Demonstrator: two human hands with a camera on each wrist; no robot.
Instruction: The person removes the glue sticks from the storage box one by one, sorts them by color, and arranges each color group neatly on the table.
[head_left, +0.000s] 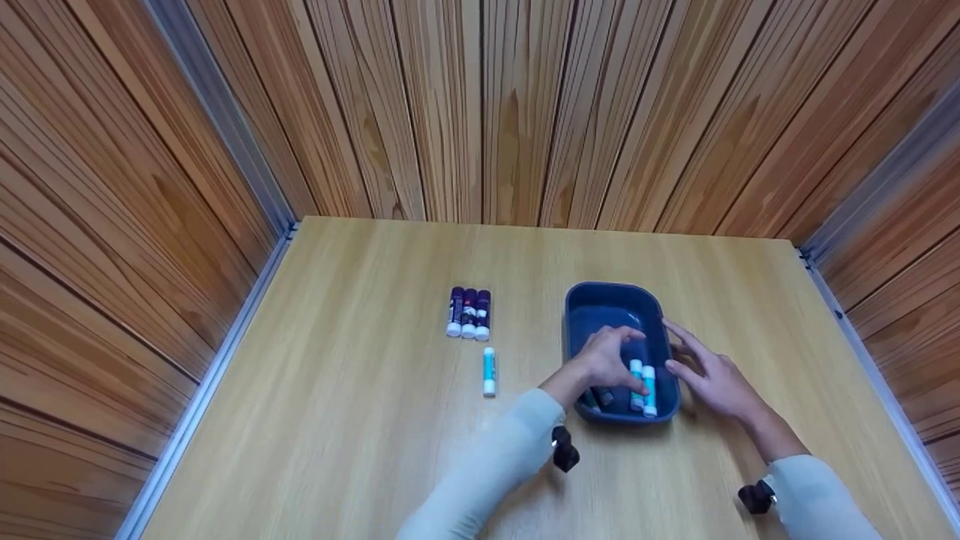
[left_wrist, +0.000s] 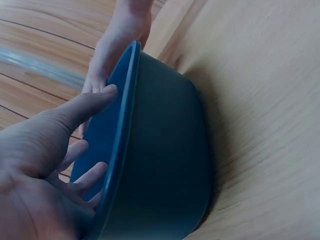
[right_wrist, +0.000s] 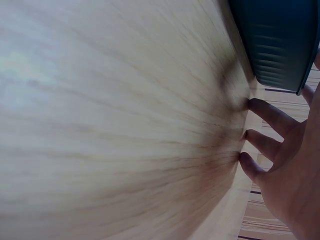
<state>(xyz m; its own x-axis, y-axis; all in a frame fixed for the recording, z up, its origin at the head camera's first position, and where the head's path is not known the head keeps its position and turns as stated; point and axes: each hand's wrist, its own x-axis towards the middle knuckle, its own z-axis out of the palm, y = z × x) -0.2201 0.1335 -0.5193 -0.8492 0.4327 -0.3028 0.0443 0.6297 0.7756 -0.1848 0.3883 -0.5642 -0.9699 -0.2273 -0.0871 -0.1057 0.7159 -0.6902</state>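
The left hand (head_left: 604, 360) reaches into the blue tray (head_left: 581, 300) near the table's (head_left: 360, 420) right side, fingers curled over two teal glue sticks (head_left: 643, 384) — whether it pinches anything, I cannot tell. The right hand (head_left: 709, 375) (fingers relaxed, spread) rests against the tray's outer rim, holding nothing.

text: none legible | glue sticks (head_left: 469, 313): labels too small (blurred) | tray (head_left: 600, 300): unmarked
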